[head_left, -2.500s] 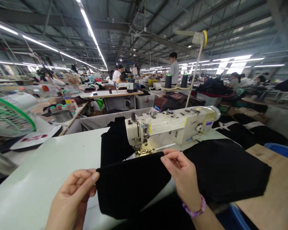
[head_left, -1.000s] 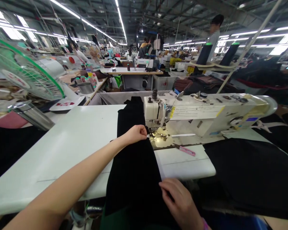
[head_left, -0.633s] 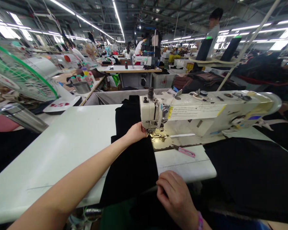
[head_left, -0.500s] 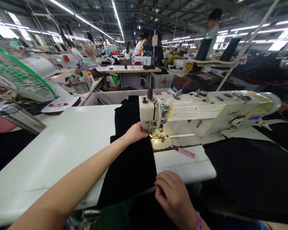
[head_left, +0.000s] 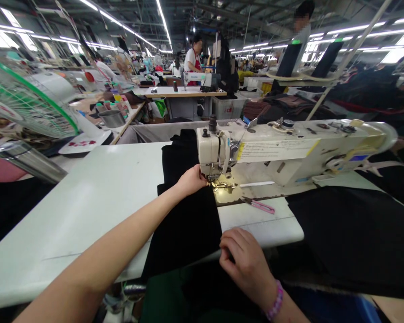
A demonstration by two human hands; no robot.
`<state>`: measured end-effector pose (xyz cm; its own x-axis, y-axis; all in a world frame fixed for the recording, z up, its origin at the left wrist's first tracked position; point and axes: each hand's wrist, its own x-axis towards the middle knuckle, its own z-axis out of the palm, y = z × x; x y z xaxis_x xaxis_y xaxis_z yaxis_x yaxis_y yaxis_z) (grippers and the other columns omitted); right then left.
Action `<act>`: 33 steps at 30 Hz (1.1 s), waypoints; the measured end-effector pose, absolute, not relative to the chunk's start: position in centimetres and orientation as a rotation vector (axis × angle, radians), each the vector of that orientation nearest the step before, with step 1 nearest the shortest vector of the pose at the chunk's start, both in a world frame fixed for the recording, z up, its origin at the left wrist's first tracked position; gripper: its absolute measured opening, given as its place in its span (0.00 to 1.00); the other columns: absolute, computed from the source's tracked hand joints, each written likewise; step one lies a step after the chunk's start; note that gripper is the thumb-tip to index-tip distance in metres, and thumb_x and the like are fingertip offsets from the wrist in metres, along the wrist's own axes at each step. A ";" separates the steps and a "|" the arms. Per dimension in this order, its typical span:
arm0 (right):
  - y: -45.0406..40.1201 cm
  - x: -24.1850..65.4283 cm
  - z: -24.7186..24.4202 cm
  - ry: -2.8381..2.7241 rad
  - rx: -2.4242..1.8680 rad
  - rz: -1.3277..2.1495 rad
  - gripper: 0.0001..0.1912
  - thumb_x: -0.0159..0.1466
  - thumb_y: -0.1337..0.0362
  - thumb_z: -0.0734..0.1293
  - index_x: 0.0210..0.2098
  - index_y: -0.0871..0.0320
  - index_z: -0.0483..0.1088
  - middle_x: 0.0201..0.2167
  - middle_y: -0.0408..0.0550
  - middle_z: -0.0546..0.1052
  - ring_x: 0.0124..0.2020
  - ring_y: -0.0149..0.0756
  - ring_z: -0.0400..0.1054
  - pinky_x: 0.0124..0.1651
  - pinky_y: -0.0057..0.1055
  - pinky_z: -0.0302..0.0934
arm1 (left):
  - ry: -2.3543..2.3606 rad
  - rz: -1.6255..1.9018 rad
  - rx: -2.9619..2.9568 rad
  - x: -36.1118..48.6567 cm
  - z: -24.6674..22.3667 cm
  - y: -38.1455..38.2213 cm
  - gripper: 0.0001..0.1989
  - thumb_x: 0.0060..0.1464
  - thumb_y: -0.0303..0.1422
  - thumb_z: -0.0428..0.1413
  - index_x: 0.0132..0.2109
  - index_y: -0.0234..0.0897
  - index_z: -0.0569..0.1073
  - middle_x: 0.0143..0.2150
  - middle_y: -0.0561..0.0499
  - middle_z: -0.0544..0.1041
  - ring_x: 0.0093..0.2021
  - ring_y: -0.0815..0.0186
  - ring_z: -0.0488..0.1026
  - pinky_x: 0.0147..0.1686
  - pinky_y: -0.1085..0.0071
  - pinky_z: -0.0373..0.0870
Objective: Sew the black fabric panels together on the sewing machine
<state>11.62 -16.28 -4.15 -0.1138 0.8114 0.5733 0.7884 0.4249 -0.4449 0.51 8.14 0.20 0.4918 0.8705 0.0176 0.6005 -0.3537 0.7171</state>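
Observation:
A long piece of black fabric point(head_left: 185, 229) lies across the white table and passes along the left side of the sewing machine's needle area. My left hand point(head_left: 191, 180) is closed in a pinch on the fabric's right edge, right beside the presser foot; its fingertips are partly hidden by the machine head. Nearer to me, my right hand point(head_left: 245, 260) has its fingers curled at the fabric's right edge by the table's front, and the edge meets its fingertips. The sewing machine point(head_left: 210, 148) lights its metal plate, right of my left hand.
Pink thread snips point(head_left: 261, 206) and a white stick-like tool point(head_left: 256, 184) lie right of the needle. More black fabric point(head_left: 353, 237) hangs over the table at right. A steel flask point(head_left: 28, 159) and a green-rimmed fan point(head_left: 30, 98) stand left. Co-workers are farther back.
The whole view has shifted slightly. My right hand has moved a little up and right, showing more of its beaded bracelet. My left hand stays beside the needle. A background co-worker has straightened up.

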 end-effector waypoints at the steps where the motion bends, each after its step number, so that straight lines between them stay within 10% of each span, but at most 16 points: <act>1: -16.2 11.7 -4.0 -1.895 -1.365 0.037 0.11 0.59 0.79 0.59 0.34 0.57 0.65 0.32 0.48 0.72 0.35 0.39 0.67 0.39 0.37 0.62 | 1.235 0.519 2.127 0.2 0.7 7.7 0.11 0.40 0.25 0.61 0.35 0.37 0.72 0.28 0.52 0.75 0.32 0.61 0.74 0.33 0.70 0.67; 6: -15.8 11.9 -3.5 -1.888 -1.377 0.022 0.11 0.57 0.78 0.59 0.32 0.57 0.65 0.30 0.47 0.72 0.33 0.39 0.66 0.39 0.37 0.62 | 1.458 0.553 2.417 -5.0 3.5 3.1 0.13 0.53 0.34 0.57 0.46 0.37 0.72 0.48 0.39 0.77 0.51 0.49 0.72 0.50 0.58 0.67; 13: -16.0 11.9 -3.2 -1.784 -1.322 -0.022 0.13 0.57 0.78 0.60 0.35 0.56 0.68 0.34 0.48 0.75 0.36 0.39 0.70 0.42 0.38 0.65 | 1.847 0.192 2.306 -13.8 2.0 -2.7 0.23 0.56 0.55 0.47 0.34 0.38 0.70 0.35 0.40 0.76 0.37 0.48 0.76 0.40 0.55 0.70; 33: -16.0 11.8 -3.9 -1.851 -1.260 -0.010 0.12 0.58 0.78 0.60 0.35 0.57 0.68 0.34 0.48 0.75 0.37 0.39 0.69 0.42 0.37 0.65 | 1.451 0.923 1.432 -9.1 2.4 -3.1 0.32 0.40 0.42 0.67 0.50 0.39 0.64 0.40 0.49 0.79 0.41 0.56 0.79 0.44 0.58 0.76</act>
